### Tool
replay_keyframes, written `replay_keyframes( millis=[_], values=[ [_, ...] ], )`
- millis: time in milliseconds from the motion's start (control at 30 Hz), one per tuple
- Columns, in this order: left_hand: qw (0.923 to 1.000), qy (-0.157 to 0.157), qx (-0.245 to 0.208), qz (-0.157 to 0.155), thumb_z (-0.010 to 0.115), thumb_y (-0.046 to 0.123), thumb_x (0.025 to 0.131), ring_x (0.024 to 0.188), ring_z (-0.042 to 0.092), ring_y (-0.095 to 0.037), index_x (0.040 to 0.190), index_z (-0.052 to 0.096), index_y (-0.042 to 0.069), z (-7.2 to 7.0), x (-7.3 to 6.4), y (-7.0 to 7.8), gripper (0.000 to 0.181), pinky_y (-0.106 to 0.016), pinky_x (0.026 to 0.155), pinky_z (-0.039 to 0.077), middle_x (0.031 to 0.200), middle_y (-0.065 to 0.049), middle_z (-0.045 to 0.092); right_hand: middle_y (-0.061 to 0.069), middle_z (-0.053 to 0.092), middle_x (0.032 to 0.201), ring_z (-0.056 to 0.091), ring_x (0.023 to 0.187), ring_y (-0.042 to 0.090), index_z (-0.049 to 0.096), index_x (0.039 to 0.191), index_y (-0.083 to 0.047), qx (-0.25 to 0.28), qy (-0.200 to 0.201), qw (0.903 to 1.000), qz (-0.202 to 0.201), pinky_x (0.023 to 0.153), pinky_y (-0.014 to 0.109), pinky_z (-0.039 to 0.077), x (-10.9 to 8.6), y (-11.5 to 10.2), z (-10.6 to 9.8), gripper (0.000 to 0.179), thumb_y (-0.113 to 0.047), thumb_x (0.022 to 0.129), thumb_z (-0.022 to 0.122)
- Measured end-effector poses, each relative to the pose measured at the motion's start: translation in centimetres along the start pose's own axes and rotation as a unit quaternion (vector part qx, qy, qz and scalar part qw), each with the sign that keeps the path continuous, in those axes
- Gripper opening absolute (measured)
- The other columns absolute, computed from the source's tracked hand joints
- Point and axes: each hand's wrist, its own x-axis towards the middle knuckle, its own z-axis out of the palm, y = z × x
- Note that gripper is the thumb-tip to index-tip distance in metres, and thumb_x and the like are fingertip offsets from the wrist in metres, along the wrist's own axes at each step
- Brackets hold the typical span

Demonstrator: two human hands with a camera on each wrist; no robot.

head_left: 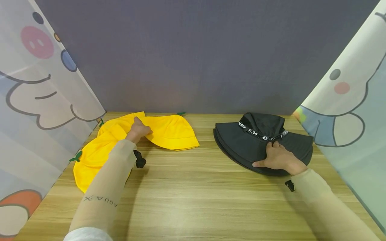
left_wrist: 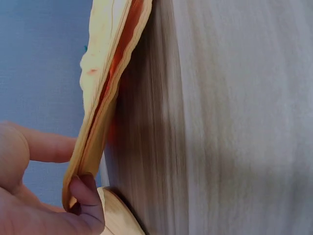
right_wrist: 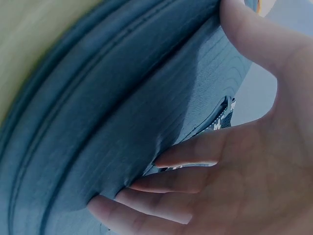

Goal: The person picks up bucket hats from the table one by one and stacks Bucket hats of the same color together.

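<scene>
A folded yellow bucket hat (head_left: 172,132) lies near the back of the table, left of the middle. Its near-left brim edge is pinched by my left hand (head_left: 138,130); the left wrist view shows thumb and fingers on both sides of the layered brim (left_wrist: 93,132). More yellow hats (head_left: 99,150) overlap at the left, partly hidden behind my forearm. On the right, black bucket hats (head_left: 235,142) lie stacked, with a white-lettered band around the top crown. My right hand (head_left: 278,157) rests on their brim, its extended fingers (right_wrist: 151,208) touching the fabric.
A light wood table (head_left: 181,201) bears all the hats. A grey panel (head_left: 196,57) rises behind it. Cartoon-printed curtains hang at the left (head_left: 18,113) and right (head_left: 352,174) edges. Small green sprouts (head_left: 76,156) stick up from yellow hats.
</scene>
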Motion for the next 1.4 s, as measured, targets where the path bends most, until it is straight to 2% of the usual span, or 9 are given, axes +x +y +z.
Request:
replay_keyframes(
  millis=[200, 333, 467, 633, 767, 900, 1100, 1233, 1400],
  values=[
    [0.9984, -0.018, -0.052, 0.014, 0.054, 0.011, 0.098, 0.130, 0.032, -0.039, 0.151, -0.028, -0.005, 0.0, -0.6, 0.0, 0.099, -0.046, 0.105, 0.033, 0.159, -0.034, 0.015, 0.051, 0.023, 0.144, 0.029, 0.129, 0.068, 0.021, 0.145, 0.027, 0.000, 0.015, 0.9997, 0.018, 0.092, 0.078, 0.037, 0.2, 1.0, -0.5, 0.132, -0.077, 0.078, 0.068],
    [0.9966, -0.026, -0.075, 0.024, 0.054, 0.010, 0.096, 0.090, 0.047, -0.030, 0.151, -0.021, -0.008, 0.1, -1.1, -0.1, 0.095, -0.041, 0.087, 0.042, 0.122, -0.025, 0.041, 0.049, 0.028, 0.143, 0.032, 0.127, 0.068, 0.023, 0.147, 0.023, -0.012, 0.035, 0.9989, 0.030, 0.090, 0.077, 0.039, 0.0, 0.9, -0.6, 0.126, -0.073, 0.080, 0.070],
    [0.9948, -0.035, -0.092, 0.028, 0.057, 0.011, 0.096, 0.068, 0.045, -0.023, 0.150, -0.013, -0.008, 0.5, -1.6, -0.2, 0.090, -0.039, 0.082, 0.046, 0.098, -0.013, 0.041, 0.046, 0.039, 0.139, 0.038, 0.124, 0.065, 0.034, 0.145, 0.020, -0.040, 0.064, 0.9970, 0.017, 0.086, 0.074, 0.043, -0.7, -0.7, -0.8, 0.106, -0.060, 0.086, 0.073],
    [0.9952, -0.039, -0.086, 0.025, 0.061, 0.015, 0.098, 0.081, 0.054, -0.024, 0.154, -0.017, -0.006, 1.4, -2.2, -0.2, 0.099, -0.040, 0.095, 0.051, 0.124, -0.023, 0.042, 0.037, 0.054, 0.128, 0.049, 0.119, 0.059, 0.050, 0.137, 0.014, -0.048, 0.104, 0.9930, -0.029, 0.082, 0.070, 0.048, -1.1, -4.2, -1.3, 0.082, -0.049, 0.091, 0.073],
    [0.9939, -0.050, -0.096, 0.022, 0.065, 0.015, 0.098, 0.080, 0.058, -0.020, 0.152, -0.031, -0.001, 1.9, -2.5, -0.1, 0.111, -0.038, 0.095, 0.053, 0.151, -0.031, 0.030, 0.028, 0.064, 0.115, 0.060, 0.107, 0.049, 0.061, 0.129, 0.009, -0.016, 0.133, 0.9886, -0.070, 0.083, 0.064, 0.051, -0.3, -7.0, -1.4, 0.063, -0.042, 0.094, 0.072],
    [0.9914, -0.066, -0.112, 0.011, 0.070, 0.011, 0.096, 0.074, 0.062, -0.014, 0.149, -0.039, 0.007, 2.2, -2.4, 0.0, 0.121, -0.031, 0.084, 0.057, 0.158, -0.030, 0.027, 0.021, 0.067, 0.106, 0.066, 0.093, 0.039, 0.067, 0.120, 0.007, 0.012, 0.148, 0.9832, -0.107, 0.079, 0.057, 0.055, 1.2, -9.0, -1.0, 0.046, -0.032, 0.095, 0.072],
    [0.9885, -0.101, -0.112, -0.015, 0.076, 0.007, 0.092, 0.069, 0.067, -0.013, 0.149, -0.039, 0.007, 2.4, -2.5, 0.0, 0.128, -0.027, 0.075, 0.059, 0.154, -0.031, 0.029, 0.016, 0.065, 0.093, 0.058, 0.066, 0.022, 0.069, 0.106, 0.006, 0.072, 0.104, 0.9833, -0.131, 0.061, 0.039, 0.050, 3.6, -11.5, 0.1, 0.035, -0.028, 0.097, 0.070],
    [0.9881, -0.108, -0.108, -0.017, 0.076, 0.006, 0.091, 0.069, 0.068, -0.014, 0.155, -0.005, -0.009, 2.6, -2.9, -0.1, 0.104, -0.030, 0.075, 0.060, 0.128, -0.025, 0.049, 0.006, 0.056, 0.076, 0.047, 0.056, 0.017, 0.068, 0.099, 0.002, 0.106, 0.070, 0.9841, -0.124, 0.052, 0.030, 0.038, 4.8, -13.1, 0.9, 0.034, -0.031, 0.096, 0.070],
    [0.9925, -0.099, -0.070, -0.015, 0.073, 0.016, 0.095, 0.066, 0.070, -0.015, 0.129, 0.045, -0.011, 2.8, -3.6, -0.1, 0.051, -0.032, 0.074, 0.060, 0.089, -0.011, 0.064, 0.004, 0.052, 0.074, 0.051, 0.063, 0.020, 0.066, 0.089, -0.007, 0.084, 0.050, 0.9901, -0.100, 0.055, 0.031, 0.038, 5.8, -14.5, 1.9, 0.032, -0.038, 0.095, 0.071]
  ],
)
